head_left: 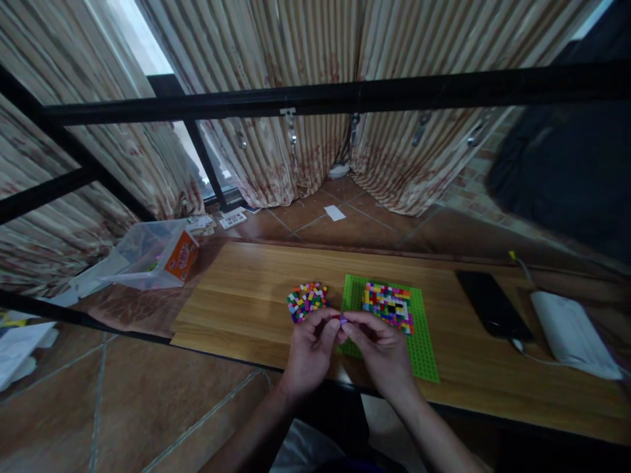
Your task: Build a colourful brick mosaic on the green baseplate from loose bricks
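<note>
My left hand (309, 351) and my right hand (379, 348) meet fingertip to fingertip over the near part of a wooden table (236, 302). Together they pinch a tiny purple and red brick (342, 318). Just beyond the left hand lies a block of multicoloured small bricks (306, 300). A green baseplate (424, 335) lies under and beyond the right hand. A patch of multicoloured bricks (388, 305) is built on the baseplate's far half.
A black phone (493, 303) and a white power bank (572, 332) with a cable lie at the table's right. A clear plastic box (148, 253) with an orange label sits on the floor to the left. Black metal bars (315, 97) and curtains stand behind.
</note>
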`<state>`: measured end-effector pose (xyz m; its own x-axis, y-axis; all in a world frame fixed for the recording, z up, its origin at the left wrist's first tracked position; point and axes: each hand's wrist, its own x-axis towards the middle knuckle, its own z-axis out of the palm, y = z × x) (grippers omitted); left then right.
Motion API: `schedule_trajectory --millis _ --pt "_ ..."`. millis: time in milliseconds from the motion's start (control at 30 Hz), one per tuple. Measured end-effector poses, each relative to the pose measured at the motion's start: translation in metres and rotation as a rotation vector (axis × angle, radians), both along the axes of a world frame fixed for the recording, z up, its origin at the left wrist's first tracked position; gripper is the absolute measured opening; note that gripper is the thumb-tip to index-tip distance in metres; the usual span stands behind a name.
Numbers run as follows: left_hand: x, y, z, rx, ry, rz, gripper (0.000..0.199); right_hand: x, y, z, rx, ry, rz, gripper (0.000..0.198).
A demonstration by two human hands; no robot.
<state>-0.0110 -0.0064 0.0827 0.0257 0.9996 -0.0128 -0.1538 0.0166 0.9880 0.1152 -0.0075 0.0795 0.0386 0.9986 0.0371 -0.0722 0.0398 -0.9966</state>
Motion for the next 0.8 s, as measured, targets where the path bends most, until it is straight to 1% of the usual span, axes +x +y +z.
schedule_trajectory --millis 100,167,300,400,500,633,800 --pt "0.007 -0.001 0.000 -0.064 -0.051 0.002 0.018 0.006 -0.002 -0.002 -0.046 0.072 -0.050 0.019" --pt "0.011 0.000 -0.001 -0.132 -0.118 0.000 0.019 0.009 -0.003 -0.005 -0.067 0.108 -0.079 0.020" --pt "0.019 0.002 -0.002 -0.294 -0.331 -0.017 0.024 0.016 -0.004 -0.011 -0.119 0.197 -0.115 0.022" --pt "0.021 0.004 -0.006 -0.375 -0.482 -0.032 0.025 0.022 -0.004 -0.013 -0.121 0.229 -0.142 0.024" --pt "0.019 0.006 -0.013 -0.458 -0.580 -0.024 0.024 0.033 -0.004 -0.016 -0.102 0.196 -0.209 0.027" --pt "0.016 0.011 -0.020 -0.570 -0.643 -0.004 0.019 0.057 -0.006 -0.024 -0.114 0.112 -0.321 0.030" --pt "0.018 0.016 -0.025 -0.617 -0.643 0.005 0.011 0.090 -0.008 -0.030 -0.105 -0.029 -0.416 0.031"
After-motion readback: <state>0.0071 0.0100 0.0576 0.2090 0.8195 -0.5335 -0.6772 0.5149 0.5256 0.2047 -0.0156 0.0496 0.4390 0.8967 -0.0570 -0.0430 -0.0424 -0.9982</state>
